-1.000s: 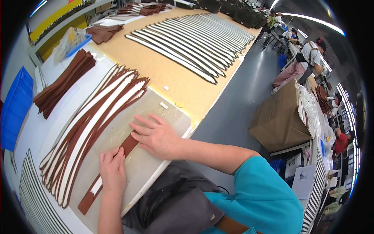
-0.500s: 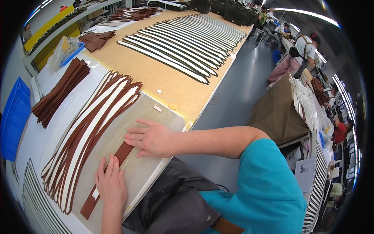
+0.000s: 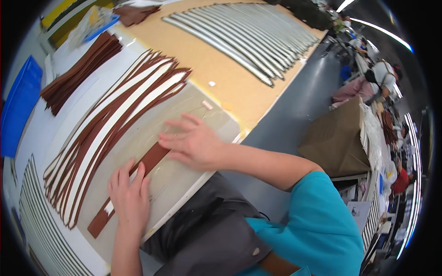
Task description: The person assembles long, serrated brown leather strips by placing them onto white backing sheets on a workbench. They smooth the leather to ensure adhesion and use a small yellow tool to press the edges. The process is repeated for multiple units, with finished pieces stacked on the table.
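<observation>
A brown leather-like strip [image 3: 154, 158] lies slantwise on the grey mat [image 3: 202, 96] in front of me. White shows along part of it, near its lower end and by my left fingertips. My left hand [image 3: 130, 193] rests over the strip's middle, fingers extended and slightly apart. At its far end is my right hand [image 3: 195, 143], blurred, with fingers spread and fingertips at the strip; whether they touch it I cannot tell. Just left of the mat's middle lies a loose bundle of brown-and-white strips [image 3: 103, 133] with zigzag ends.
A stack of brown strips [image 3: 83, 69] and a blue bin [image 3: 20, 106] are at the left. Rows of dark-edged white strips [image 3: 248, 37] cover the tan board [image 3: 216, 69]. A small pale block [image 3: 207, 105] sits on the mat. Co-workers and a brown-draped stand [image 3: 336, 138] are at the right.
The whole view has shifted. My right hand has lifted or slid toward the strip's far end, its fingers more spread, baring more brown. My left hand still lies over the strip.
</observation>
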Demonstrator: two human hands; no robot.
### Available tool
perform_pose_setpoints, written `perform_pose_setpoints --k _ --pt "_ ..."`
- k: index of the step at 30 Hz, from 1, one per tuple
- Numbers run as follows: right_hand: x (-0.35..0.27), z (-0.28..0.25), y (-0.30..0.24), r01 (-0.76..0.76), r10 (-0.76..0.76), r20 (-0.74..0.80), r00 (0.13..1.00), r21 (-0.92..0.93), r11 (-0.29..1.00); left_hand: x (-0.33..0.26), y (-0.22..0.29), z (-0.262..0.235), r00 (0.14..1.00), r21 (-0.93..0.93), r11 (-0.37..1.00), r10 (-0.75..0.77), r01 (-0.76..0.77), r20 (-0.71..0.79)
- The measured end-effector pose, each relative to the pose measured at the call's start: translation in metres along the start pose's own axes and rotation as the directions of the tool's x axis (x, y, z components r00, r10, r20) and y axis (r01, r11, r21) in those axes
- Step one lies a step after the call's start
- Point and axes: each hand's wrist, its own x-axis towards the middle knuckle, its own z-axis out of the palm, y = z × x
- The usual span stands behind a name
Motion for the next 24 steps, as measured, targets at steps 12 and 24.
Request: perform_pose_setpoints --k 12,24 --pt "0.048 -0.02 -0.004 -0.247 0.239 0.06 0.969 0.263 0.933 0.02 -0.018 -0.001 0.987 -0.183 0.971 -0.159 0.151 -0.034" --pt "0.0 -0.007 -0.001 -0.009 0.039 -0.19 0.981 0.158 0.987 0.01 -0.008 0.015 0.989 -0.013 1.0 -0.008 0.006 -0.151"
